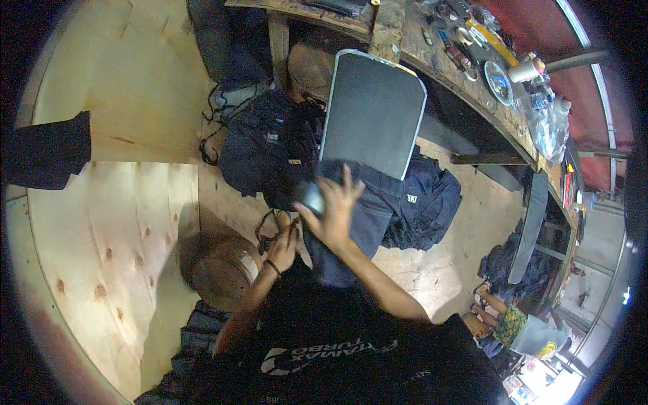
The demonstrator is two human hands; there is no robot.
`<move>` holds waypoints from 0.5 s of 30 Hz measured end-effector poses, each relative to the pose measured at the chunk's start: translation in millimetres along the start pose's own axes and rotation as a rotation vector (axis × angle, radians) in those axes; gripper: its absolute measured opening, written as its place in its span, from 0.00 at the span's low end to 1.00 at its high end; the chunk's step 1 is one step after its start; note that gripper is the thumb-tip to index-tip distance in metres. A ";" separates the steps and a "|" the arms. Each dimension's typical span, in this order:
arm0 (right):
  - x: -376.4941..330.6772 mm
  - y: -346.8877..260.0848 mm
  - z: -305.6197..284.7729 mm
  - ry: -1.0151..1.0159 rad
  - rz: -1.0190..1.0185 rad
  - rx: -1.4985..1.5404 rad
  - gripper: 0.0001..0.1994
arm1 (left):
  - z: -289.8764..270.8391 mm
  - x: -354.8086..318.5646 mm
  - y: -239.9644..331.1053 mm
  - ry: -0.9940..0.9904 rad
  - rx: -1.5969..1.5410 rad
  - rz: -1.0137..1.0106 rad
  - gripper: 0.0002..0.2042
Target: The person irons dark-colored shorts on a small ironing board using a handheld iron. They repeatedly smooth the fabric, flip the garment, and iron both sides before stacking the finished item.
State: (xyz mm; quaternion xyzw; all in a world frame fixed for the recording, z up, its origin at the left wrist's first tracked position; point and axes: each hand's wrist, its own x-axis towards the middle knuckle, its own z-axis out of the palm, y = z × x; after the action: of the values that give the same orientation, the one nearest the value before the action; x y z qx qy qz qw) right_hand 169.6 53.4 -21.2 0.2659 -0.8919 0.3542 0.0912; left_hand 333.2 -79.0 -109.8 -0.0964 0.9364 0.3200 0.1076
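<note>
A dark garment (358, 216) is drawn over the lower end of a flat dark board (374, 111) with a pale rim. Over this cloth is my right hand (335, 212), open, its fingers spread apart. Beside its thumb shows a blurred, shiny, dark round thing (311, 198); I cannot tell what it is or whether the hand touches it. My left hand (283, 247), with a dark band at its wrist, lies along the garment's left edge. Its fingers are stretched out close together, near a thin dark cord.
Dark garments (260, 145) are heaped around the board. A wooden workbench (466, 84) with tools, a thread cone (526, 69) and plastic bags runs along the far right. To the left are a round brown container (226, 273) and plywood panels (115, 263). Another person (509, 324) sits at lower right.
</note>
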 end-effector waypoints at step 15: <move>84.6 184.4 -67.5 0.389 0.268 -0.188 0.33 | -78.9 233.1 197.5 0.246 0.304 0.087 0.70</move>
State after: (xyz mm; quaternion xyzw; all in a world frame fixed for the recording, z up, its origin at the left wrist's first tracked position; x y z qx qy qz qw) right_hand -2.7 176.7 -49.6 0.0626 -0.9138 0.3231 0.2379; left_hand 49.6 -0.5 4.0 -0.0768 0.9832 0.1651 -0.0083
